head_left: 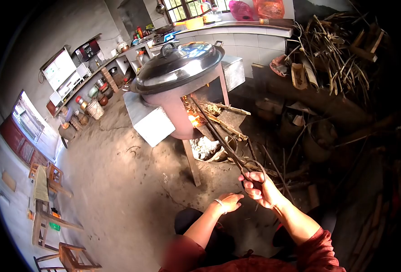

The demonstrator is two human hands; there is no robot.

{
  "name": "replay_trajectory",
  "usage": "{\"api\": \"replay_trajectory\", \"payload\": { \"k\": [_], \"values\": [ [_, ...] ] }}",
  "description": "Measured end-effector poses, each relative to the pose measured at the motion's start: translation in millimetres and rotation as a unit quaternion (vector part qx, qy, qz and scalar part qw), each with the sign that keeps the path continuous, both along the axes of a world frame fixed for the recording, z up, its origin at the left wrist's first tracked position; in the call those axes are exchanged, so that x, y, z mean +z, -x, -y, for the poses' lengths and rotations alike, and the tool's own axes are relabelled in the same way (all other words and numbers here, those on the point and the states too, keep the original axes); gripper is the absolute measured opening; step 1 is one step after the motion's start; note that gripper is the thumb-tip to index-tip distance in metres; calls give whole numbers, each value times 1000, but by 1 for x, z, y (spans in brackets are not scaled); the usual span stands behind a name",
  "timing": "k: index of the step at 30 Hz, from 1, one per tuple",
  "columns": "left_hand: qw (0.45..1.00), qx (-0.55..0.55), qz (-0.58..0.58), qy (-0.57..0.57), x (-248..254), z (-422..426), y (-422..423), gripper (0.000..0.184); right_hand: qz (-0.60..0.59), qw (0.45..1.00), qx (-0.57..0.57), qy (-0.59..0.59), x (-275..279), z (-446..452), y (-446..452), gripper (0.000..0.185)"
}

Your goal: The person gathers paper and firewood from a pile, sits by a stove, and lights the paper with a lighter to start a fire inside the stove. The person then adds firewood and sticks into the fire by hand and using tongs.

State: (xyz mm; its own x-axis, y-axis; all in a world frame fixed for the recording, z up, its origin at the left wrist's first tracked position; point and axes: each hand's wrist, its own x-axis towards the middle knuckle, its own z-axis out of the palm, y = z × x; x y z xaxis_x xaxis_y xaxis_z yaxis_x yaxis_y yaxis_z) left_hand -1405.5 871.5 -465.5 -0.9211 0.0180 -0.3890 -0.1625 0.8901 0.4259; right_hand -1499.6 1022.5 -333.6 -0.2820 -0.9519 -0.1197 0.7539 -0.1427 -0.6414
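My right hand point(260, 188) is wrapped round the looped handles of long dark metal fire tongs point(219, 137). The tongs slant up and away, their far end inside the mouth of a pinkish stove point(177, 117). Flames point(194, 119) burn in that mouth, among sticks point(230, 129) that jut out of it. A large, shiny domed lid point(178, 65) covers the top of the stove. My left hand point(231, 202), with a bracelet at the wrist, hangs over my knee with nothing visible in it. Its fingers are loosely extended and partly hidden.
Below the stove mouth sits a container of pale ash point(205, 148). A stove leg point(191, 163) stands on the floor before me. Piled branches point(336, 59) rise at the right, with shadowed wood below. A tiled counter point(255, 43) runs behind; wooden chairs point(73, 258) stand at the left.
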Motion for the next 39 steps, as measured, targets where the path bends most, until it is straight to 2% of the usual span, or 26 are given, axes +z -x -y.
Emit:
{"api": "replay_trajectory", "payload": {
  "k": [5,8,10,11,12,13,15,19,22,23,26,27,28,29,30,31,32,33,35,38,39],
  "values": [
    [999,20,-34,-25,2,-3,-6,41,11,1000,3,-29,22,-60,-15,36],
    [1000,13,12,-24,3,-3,-3,40,50,998,21,-12,34,-113,-22,36],
    [999,12,28,-29,1,-2,-1,41,78,997,12,-20,42,-152,-28,42],
    [999,11,37,-32,-2,-1,0,41,17,999,6,-47,52,-172,-31,49],
    [999,15,28,-31,-15,2,0,40,4,1000,-5,-30,59,-190,-35,54],
    [998,26,46,-34,-6,-2,0,40,50,998,-5,-34,69,-207,-37,41],
    [995,45,80,-39,11,-8,3,39,49,998,-21,-22,71,-246,-39,62],
    [995,39,80,-42,-5,-9,3,41,-16,984,-173,-34,79,-295,-48,56],
    [995,37,80,-38,-6,-12,2,42,-83,960,-240,-118,85,-325,-41,52],
    [994,46,92,-32,-2,-15,2,43,-110,944,-269,-158,84,-336,-38,44],
    [996,43,61,-50,6,-18,-2,43,-280,868,-252,-324,100,-364,-28,24],
    [996,41,53,-52,10,-20,-3,43,-301,826,-229,-419,101,-380,-24,21],
    [997,40,45,-53,14,-21,-4,43,-303,812,-205,-456,108,-388,-23,20],
    [997,29,41,-56,-14,-9,-3,43,-302,795,-179,-494,115,-396,-20,18],
    [999,7,-32,-33,-23,-6,-6,42,-364,749,-105,-544,111,-410,-12,17],
    [999,-7,-44,-22,-31,-3,-7,42,-418,694,-25,-585,105,-422,-4,16],
    [999,7,-24,-21,-19,-8,-8,42,-419,640,13,-643,108,-423,-3,17],
    [999,22,-9,-31,-17,-9,-8,41,-378,627,78,-677,105,-423,2,18],
    [999,20,-18,-35,-16,-10,-8,42,-316,598,192,-711,65,-451,19,16],
    [996,60,34,-59,8,-21,-8,43,-287,526,328,-730,20,-486,34,14],
    [995,67,45,-63,11,-21,-6,43,-402,424,331,-740,0,-512,45,14]
  ]
}}
